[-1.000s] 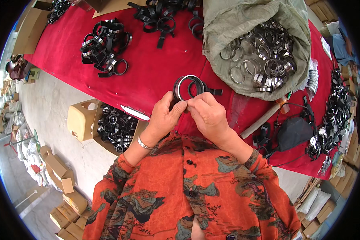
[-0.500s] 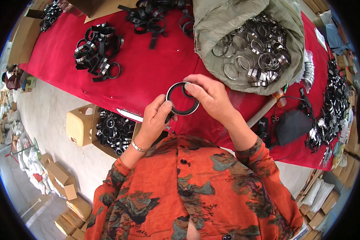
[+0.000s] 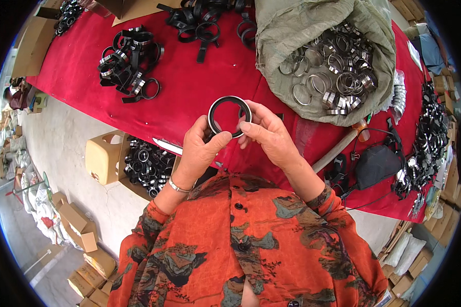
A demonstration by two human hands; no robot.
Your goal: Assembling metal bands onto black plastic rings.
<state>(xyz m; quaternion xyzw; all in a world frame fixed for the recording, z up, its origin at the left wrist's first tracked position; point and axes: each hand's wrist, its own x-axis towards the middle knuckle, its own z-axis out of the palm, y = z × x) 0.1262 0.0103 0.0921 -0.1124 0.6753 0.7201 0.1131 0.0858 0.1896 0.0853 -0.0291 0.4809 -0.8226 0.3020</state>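
Observation:
My left hand (image 3: 202, 147) and my right hand (image 3: 271, 135) hold one round black ring with a silver metal rim (image 3: 230, 99) between them, over the table's near part. The left thumb presses its lower left edge, and the right thumb and fingers grip its lower right side. Red cloth shows through the ring's opening. Some fingertips are hidden behind it. Beyond my right hand lies an open greenish woven sack (image 3: 274, 77) with many loose metal rings (image 3: 320, 83) at its mouth.
A pile of black parts with silver rings (image 3: 130, 61) rests on the red cloth (image 3: 189, 82), with black ringed parts (image 3: 207, 31) farther back. A wooden handle (image 3: 338, 148) and black pouch (image 3: 378, 166) lie at right. Below left stands a box of black rings (image 3: 147, 166).
The ring has turned to face upward more squarely. My right hand has moved from its top to its lower right side, and my left thumb has slid along the lower edge.

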